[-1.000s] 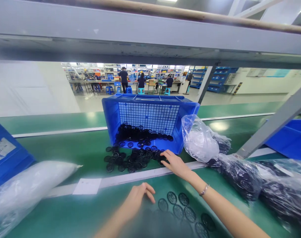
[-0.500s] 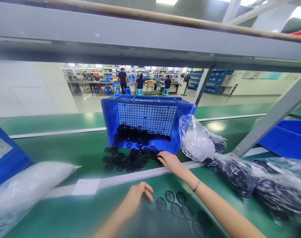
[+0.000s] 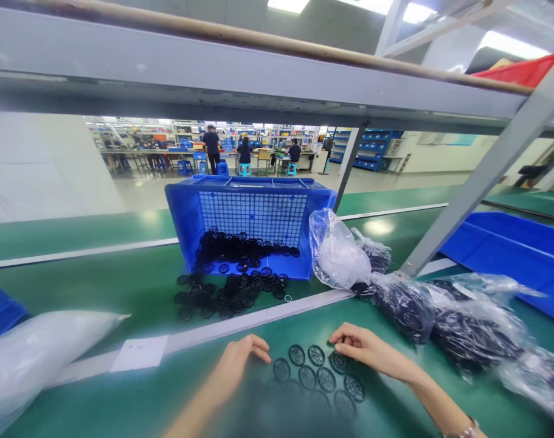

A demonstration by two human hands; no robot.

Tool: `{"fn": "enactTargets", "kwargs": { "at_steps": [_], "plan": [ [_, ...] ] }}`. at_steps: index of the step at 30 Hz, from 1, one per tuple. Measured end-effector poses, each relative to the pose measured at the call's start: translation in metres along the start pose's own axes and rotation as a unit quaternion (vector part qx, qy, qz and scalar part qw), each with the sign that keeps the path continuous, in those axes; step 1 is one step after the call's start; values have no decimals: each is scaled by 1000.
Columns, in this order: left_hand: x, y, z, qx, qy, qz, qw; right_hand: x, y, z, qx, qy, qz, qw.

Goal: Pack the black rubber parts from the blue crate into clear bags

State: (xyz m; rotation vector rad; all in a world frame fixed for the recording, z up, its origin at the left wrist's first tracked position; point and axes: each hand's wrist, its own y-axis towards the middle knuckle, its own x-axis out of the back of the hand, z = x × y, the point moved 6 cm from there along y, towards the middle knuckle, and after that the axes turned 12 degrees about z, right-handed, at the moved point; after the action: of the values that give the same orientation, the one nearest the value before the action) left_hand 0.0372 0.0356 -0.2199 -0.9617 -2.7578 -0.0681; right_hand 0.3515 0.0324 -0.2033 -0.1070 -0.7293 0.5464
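Several round black spoked discs [image 3: 308,377] lie spread flat on the green table [image 3: 204,380] in front of me. At their right side my right hand [image 3: 356,347] has its fingers curled together over one disc at the upper right; whether it grips that disc is hidden. My left hand [image 3: 242,359] rests to the left of the discs, fingers loosely apart, holding nothing. Beyond, a blue crate [image 3: 179,222] lies tipped on its side with its opening facing me, and a pile of black discs [image 3: 233,292] spills from it onto the table.
Clear plastic bags [image 3: 468,325] of black parts line the right side, near a slanted metal post [image 3: 477,167] and a blue bin [image 3: 509,255]. A white plastic bag [image 3: 53,344] and paper card [image 3: 140,354] are at left. A shelf beam [image 3: 258,67] crosses above.
My right hand has moved from the pile by the crate back toward me, to the spread discs. My left hand has barely moved. The view has shifted slightly right.
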Motion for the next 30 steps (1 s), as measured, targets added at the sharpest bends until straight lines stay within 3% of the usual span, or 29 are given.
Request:
{"fn": "enactTargets", "kwargs": {
  "at_steps": [3,5,12,16,21,25,30],
  "plan": [
    [-3,-1,-3,18,27,9,999,1,-2,5,22,-28,-87,996],
    [-8,0,-7,20,59,27,998,-3,-2,10,48,-11,-110,993],
    [-42,5,-28,-24,188,128,973,-44,-9,27,103,-21,20,994],
    [-63,4,-42,-72,214,181,957,-58,-27,22,95,-26,18,995],
    [-75,3,-51,-116,212,214,946,-67,-45,8,71,-21,-5,997],
    [-71,4,-45,-112,153,235,953,-65,-52,13,64,-35,-29,997],
    [-45,4,-28,-75,-36,151,985,-69,-74,40,57,-78,-91,991]
  ]
}}
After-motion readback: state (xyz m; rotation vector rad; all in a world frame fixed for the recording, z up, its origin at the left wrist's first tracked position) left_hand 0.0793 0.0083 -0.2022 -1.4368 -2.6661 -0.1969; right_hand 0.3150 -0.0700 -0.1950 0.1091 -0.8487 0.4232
